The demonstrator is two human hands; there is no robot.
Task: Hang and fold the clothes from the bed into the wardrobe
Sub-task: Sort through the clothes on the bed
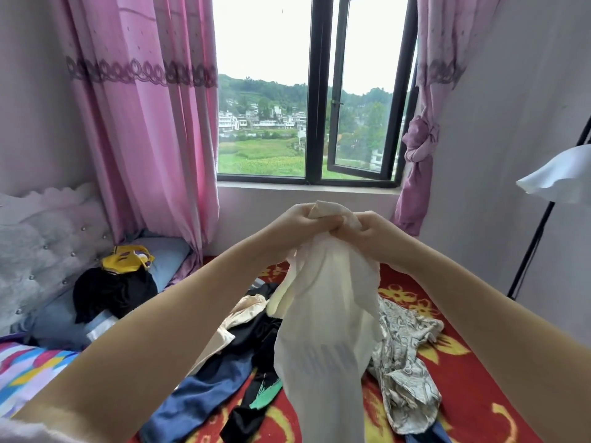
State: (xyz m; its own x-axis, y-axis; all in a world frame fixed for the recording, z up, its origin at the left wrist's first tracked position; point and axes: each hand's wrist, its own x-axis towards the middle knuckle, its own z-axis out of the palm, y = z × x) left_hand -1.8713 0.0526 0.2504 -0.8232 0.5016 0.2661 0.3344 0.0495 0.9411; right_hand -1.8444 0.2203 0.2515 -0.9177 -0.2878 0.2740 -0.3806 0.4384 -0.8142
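Pink curtains [144, 123] frame an open window [319, 91] behind the bed [463, 388], whose red flowered cover shows between scattered clothes. Held up over that bed, the left hand [292, 223] and the right hand [367, 233] meet almost knuckle to knuckle, each with fingers curled tight on the bunched top edge of a white garment [323, 330]. It hangs straight down from the two grips in loose folds, its lower part trailing out of view. It looks thin, light and limp, likely to slide and crumple, so a sensible hold would be at the shoulders or a seam, hands spread apart to open it flat. Below lie a navy piece [198, 398], a black one with green print [256, 378], a beige one [243, 311] and a patterned grey-white one [403, 362]; a black heap [112, 292] with something yellow [126, 257] sits on the pillow [166, 254]. No wardrobe, basket or other container shows.
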